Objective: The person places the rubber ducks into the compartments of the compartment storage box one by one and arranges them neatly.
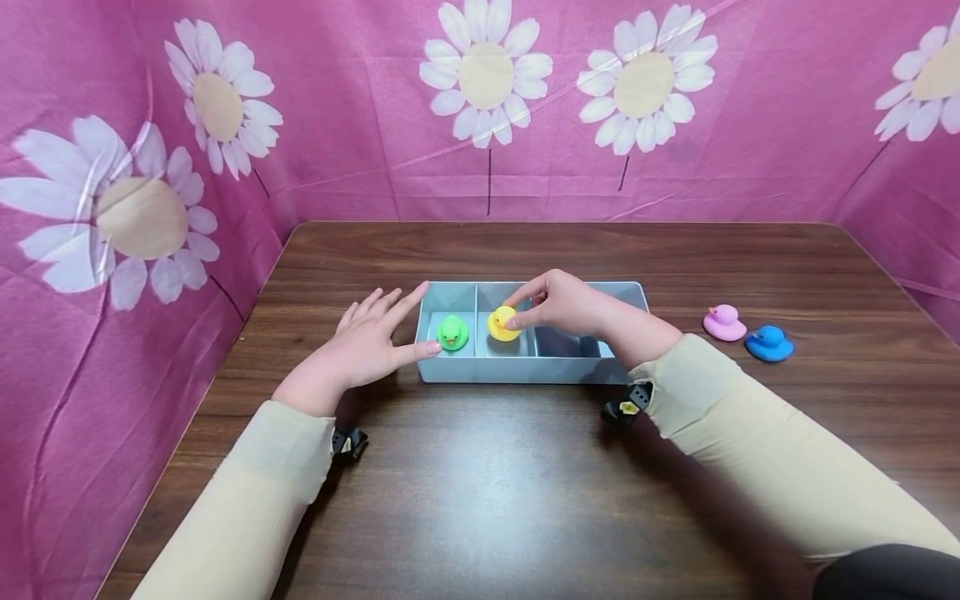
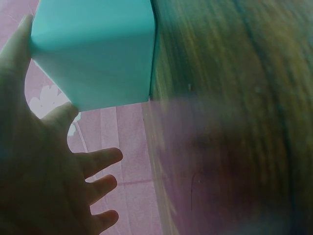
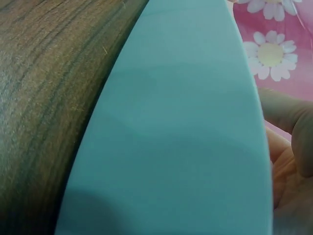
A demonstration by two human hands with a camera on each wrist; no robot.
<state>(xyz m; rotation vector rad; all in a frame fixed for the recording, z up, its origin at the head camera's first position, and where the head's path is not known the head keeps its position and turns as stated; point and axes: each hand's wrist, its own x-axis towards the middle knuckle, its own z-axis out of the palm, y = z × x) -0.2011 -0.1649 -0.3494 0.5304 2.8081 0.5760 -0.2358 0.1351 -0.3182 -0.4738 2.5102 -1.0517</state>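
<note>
In the head view my right hand [image 1: 573, 308] pinches a yellow rubber duck [image 1: 503, 323] between thumb and fingertips, in the second compartment from the left of a light blue divided box [image 1: 525, 372]. A green rubber duck [image 1: 452, 332] sits in the leftmost compartment. My left hand [image 1: 367, 346] is spread at the box's left end, thumb and index fingertips at its rim, the other fingers straight. The left wrist view shows this hand [image 2: 44, 147] beside the box's end wall [image 2: 98, 63]. In the right wrist view the long side wall [image 3: 176, 122] hides most of the right hand [image 3: 293, 147].
On the brown wooden table [image 1: 480, 483], right of the box, lie a pink rubber duck [image 1: 724, 322] and a blue rubber duck [image 1: 769, 343]. A pink cloth [image 1: 337, 100] with white flowers hangs behind and at both sides. The right forearm crosses the box's right end.
</note>
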